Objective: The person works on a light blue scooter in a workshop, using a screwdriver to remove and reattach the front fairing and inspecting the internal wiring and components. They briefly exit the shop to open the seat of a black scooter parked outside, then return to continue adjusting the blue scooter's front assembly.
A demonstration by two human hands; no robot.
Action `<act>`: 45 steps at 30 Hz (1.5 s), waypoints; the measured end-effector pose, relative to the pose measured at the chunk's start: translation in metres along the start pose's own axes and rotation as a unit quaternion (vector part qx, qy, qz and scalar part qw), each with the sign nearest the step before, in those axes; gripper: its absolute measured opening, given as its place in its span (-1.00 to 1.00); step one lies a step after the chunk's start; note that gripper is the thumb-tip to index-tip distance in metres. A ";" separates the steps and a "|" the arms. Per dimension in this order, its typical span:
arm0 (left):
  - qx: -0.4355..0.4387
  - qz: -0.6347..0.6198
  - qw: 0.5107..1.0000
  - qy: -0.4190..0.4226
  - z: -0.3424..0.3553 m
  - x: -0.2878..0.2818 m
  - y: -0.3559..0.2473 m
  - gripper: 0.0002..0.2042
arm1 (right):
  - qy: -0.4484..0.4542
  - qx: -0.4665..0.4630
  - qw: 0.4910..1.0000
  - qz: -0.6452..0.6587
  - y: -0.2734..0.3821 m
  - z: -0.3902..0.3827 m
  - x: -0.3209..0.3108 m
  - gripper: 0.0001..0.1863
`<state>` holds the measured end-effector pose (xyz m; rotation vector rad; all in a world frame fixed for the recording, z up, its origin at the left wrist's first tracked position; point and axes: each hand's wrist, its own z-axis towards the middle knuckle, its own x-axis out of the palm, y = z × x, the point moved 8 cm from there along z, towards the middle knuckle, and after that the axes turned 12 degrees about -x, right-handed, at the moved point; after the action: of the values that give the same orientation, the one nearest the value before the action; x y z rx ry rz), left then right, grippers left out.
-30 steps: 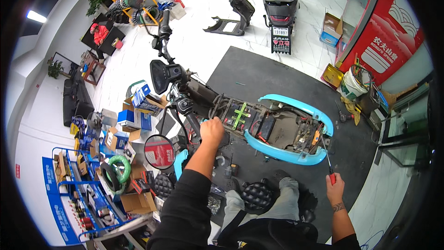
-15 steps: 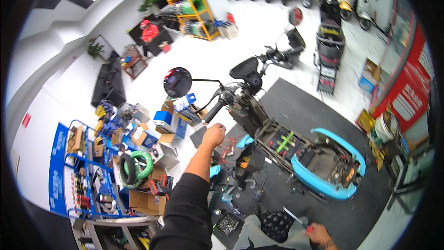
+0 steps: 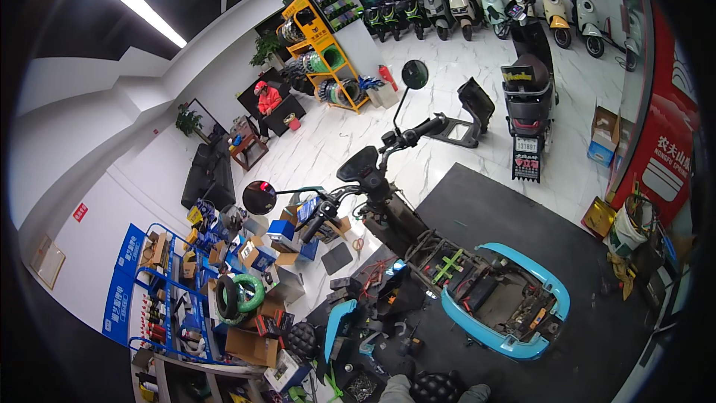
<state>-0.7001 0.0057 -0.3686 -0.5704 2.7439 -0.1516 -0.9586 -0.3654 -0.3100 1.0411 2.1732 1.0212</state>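
Neither of my hands is in view; only my grey-trousered knees [image 3: 395,389] show at the lower edge, beside a black padded seat [image 3: 436,386]. In front stands a partly stripped electric scooter, with its handlebar grip [image 3: 317,225], round left mirror [image 3: 259,198] and dash [image 3: 359,165] on the near-left side. Light-blue rear body panels [image 3: 477,326] surround its open frame. A bright green cross-shaped piece [image 3: 448,265] lies over the footboard area. Loose parts lie to the left of the scooter, among them a light-blue panel [image 3: 339,325] and a tray of small hardware [image 3: 362,386].
Cardboard boxes [image 3: 250,347], black and green tyres [image 3: 245,295] and a blue rack [image 3: 168,306] crowd the left. A black scooter [image 3: 528,93] stands beyond the dark mat [image 3: 477,198]. A person in red [image 3: 267,97] sits far back. Several scooters line the back wall.
My left hand has left the grip area, and my right hand with the red-handled screwdriver has dropped out of view. The view has tilted upward, and the handlebar has turned.
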 end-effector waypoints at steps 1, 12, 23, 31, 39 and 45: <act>0.001 -0.021 1.000 -0.015 -0.006 -0.003 -0.019 -0.74 | 0.000 -0.006 1.000 -0.001 0.006 0.004 -0.009 -0.60; 0.013 -0.038 0.998 -0.048 -0.046 -0.010 -0.083 -0.67 | 0.017 -0.112 0.993 -0.028 0.103 0.043 -0.094 -0.62; 0.012 0.090 0.994 0.053 -0.012 -0.028 0.005 -0.59 | 0.059 -0.162 0.985 -0.018 0.163 0.078 -0.062 -0.64; 0.208 0.242 0.947 0.039 0.130 -0.075 0.034 -0.51 | -0.057 -0.101 0.990 0.083 -0.007 0.214 0.008 -0.65; 0.272 0.094 0.927 -0.239 0.326 -0.182 -0.045 -0.74 | -0.058 -0.049 0.996 -0.049 -0.103 0.346 -0.037 -0.58; 0.140 0.110 0.954 -0.242 0.474 -0.177 -0.001 -0.65 | -0.110 -0.035 0.968 -0.224 -0.097 0.365 -0.073 -0.75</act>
<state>-0.3841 0.0596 -0.7604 -0.1877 2.2326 -0.2976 -0.7009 -0.3173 -0.5906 0.5587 2.0407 0.7257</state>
